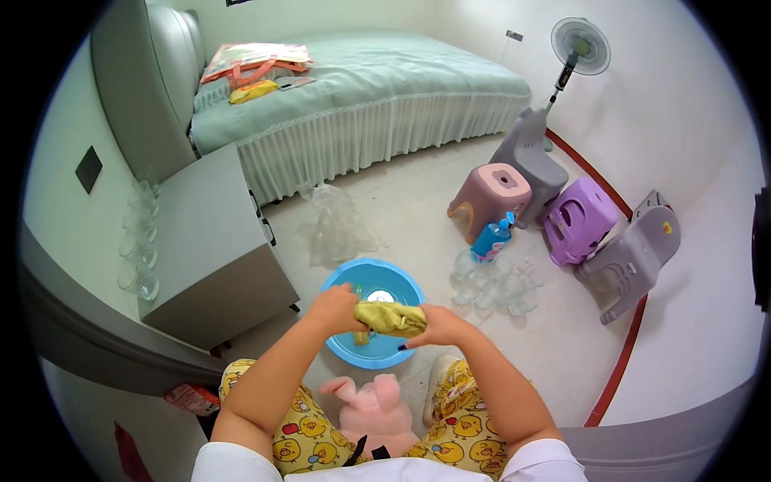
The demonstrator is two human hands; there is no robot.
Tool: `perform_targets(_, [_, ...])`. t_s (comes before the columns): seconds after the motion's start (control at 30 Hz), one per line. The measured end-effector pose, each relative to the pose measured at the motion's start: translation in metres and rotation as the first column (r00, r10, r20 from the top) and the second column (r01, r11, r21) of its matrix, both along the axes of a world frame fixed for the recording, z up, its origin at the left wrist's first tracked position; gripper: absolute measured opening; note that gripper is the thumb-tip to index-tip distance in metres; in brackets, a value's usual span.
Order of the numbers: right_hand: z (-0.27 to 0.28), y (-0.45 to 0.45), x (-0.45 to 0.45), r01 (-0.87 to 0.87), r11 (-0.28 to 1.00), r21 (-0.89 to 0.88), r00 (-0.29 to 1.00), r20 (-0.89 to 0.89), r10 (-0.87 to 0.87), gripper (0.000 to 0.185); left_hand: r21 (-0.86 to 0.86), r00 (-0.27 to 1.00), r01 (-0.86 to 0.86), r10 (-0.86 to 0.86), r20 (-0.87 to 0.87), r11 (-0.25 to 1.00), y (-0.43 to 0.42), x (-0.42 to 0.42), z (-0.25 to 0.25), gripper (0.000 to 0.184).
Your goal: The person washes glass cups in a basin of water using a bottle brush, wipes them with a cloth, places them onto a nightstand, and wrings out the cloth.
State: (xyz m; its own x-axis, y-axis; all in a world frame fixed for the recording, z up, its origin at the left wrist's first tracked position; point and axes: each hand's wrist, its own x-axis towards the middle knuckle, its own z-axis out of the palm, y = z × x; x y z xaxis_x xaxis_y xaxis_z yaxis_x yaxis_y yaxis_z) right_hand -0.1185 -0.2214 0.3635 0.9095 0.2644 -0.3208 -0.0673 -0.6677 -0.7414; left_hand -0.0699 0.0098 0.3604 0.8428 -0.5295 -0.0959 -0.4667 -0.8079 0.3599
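Note:
Stretched between my two hands is a yellow-green cloth [391, 319], bunched up over a blue basin [336, 349] on the floor. My left hand [336, 309] grips the cloth's left end, and my right hand [440, 325] has hold of its right end. Inside the basin, below my left hand, something yellowish [361, 337] is partly visible; its kind I cannot make out. A blue pump bottle [491, 240] stands to the right, beside a cluster of clear glasses [498, 285] on the floor.
A grey cabinet [201, 217] at left carries a row of glasses [138, 277]. A crumpled plastic bag [337, 225] lies behind the basin. Pink [491, 197] and purple [580, 221] stools and grey chairs [634, 261] stand right. A pink plush toy [376, 414] sits between my legs.

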Motion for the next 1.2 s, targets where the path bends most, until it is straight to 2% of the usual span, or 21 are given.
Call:
perform_targets(0.07, [-0.011,0.006,0.000,-0.147,0.893,-0.426,0.984,0.029,0.175,0.040,0.242,0.996,0.065,-0.048,-0.076,0.968,-0.001,0.002,-0.012,0.045])
perform_targets(0.13, [-0.012,0.008,-0.001,-0.037,0.902,-0.431,0.988,0.121,0.099,0.032,0.218,0.994,0.068,-0.048,-0.099,0.974,-0.001,0.001,-0.027,0.049])
perform_targets(0.2, [-0.005,0.008,0.001,0.136,0.942,-0.306,0.914,0.405,0.000,0.025,0.197,0.991,0.069,-0.045,-0.124,0.978,-0.002,-0.002,-0.027,0.052])
perform_targets(0.23, [0.001,0.008,0.001,0.143,0.934,-0.327,0.812,0.578,0.079,0.022,0.179,0.974,0.015,0.026,-0.225,0.984,-0.005,-0.003,-0.026,0.051])
perform_targets(0.3, [0.005,0.013,0.001,0.104,0.970,-0.219,0.717,0.692,0.080,0.022,0.165,0.946,-0.045,0.096,-0.311,0.985,-0.004,-0.001,-0.019,0.049])
perform_targets(0.37, [0.014,0.018,0.001,0.047,0.991,-0.122,0.609,0.790,0.068,0.022,0.010,0.846,0.056,-0.042,-0.531,0.998,-0.003,-0.002,-0.013,0.053])
perform_targets(0.4, [0.020,0.024,-0.001,0.000,0.988,-0.153,0.707,0.699,0.108,0.024,0.009,0.847,0.057,-0.044,-0.529,0.998,-0.001,-0.004,-0.018,0.053])
perform_targets(0.43, [0.025,0.029,-0.002,-0.050,0.983,-0.177,0.790,0.595,0.147,0.025,-0.257,0.864,0.073,-0.190,-0.467,0.964,0.002,-0.005,-0.026,0.055])
perform_targets(0.47, [0.028,0.034,-0.003,-0.046,0.983,-0.177,0.790,0.596,0.144,0.025,-0.502,0.875,0.099,-0.316,-0.368,0.859,0.002,-0.007,-0.023,0.060])
perform_targets(0.5, [0.031,0.039,-0.003,-0.069,0.987,-0.144,0.761,0.632,0.145,0.026,-0.502,0.875,0.103,-0.318,-0.365,0.859,0.000,-0.008,-0.020,0.060])
perform_targets(0.57, [0.032,0.043,0.001,-0.101,0.992,-0.077,0.672,0.730,0.125,0.026,-0.744,0.749,-0.130,-0.427,-0.507,0.656,-0.006,-0.009,-0.011,0.075])
perform_targets(0.7, [0.026,0.030,0.010,0.056,0.995,0.080,0.578,0.810,-0.098,0.025,-0.767,0.665,-0.228,-0.478,-0.573,0.600,-0.015,-0.005,-0.019,0.056])
perform_targets(0.77, [0.032,0.017,0.016,0.136,0.990,0.038,0.528,0.843,-0.105,0.025,-0.768,0.796,-0.357,-0.257,-0.548,0.532,-0.019,0.002,-0.025,0.035])
perform_targets(0.8, [0.025,0.015,0.018,0.138,0.990,0.042,0.531,0.841,-0.110,0.025,-0.765,0.794,-0.358,-0.256,-0.551,0.536,-0.019,0.002,-0.021,0.035])
perform_targets(0.9, [0.004,0.018,0.030,0.073,0.994,0.081,0.690,0.716,-0.109,0.022,-0.721,0.757,-0.614,-0.021,-0.654,0.320,-0.020,0.009,-0.009,0.025])
perform_targets(0.93, [-0.003,0.026,0.029,0.062,0.994,0.095,0.779,0.618,-0.108,0.021,-0.721,0.757,-0.613,-0.020,-0.653,0.322,-0.019,0.012,-0.011,0.025])
perform_targets(1.0, [-0.036,0.044,0.034,0.032,0.994,0.101,0.860,0.505,-0.079,0.027,-0.767,0.752,-0.641,-0.186,-0.632,0.015,-0.014,0.014,-0.016,0.032])
perform_targets(1.03, [-0.044,0.052,0.030,0.031,0.985,0.168,0.910,0.403,-0.098,0.031,-0.766,0.751,-0.643,-0.180,-0.635,0.020,-0.015,0.015,-0.017,0.032])
perform_targets(1.1, [-0.058,0.069,0.024,0.027,0.981,0.193,0.966,0.248,-0.075,0.043,-0.745,0.770,-0.635,-0.244,-0.589,-0.207,-0.020,0.017,-0.015,0.042])
perform_targets(1.13, [-0.062,0.072,0.024,0.030,0.979,0.200,0.966,0.245,-0.079,0.043,-0.744,0.768,-0.637,-0.242,-0.593,-0.200,-0.019,0.017,-0.013,0.042])
perform_targets(1.2, [-0.060,0.076,0.023,-0.013,0.908,0.420,0.978,-0.184,0.099,0.047,-0.739,0.730,-0.664,-0.319,-0.605,-0.118,-0.020,0.013,0.005,0.045])
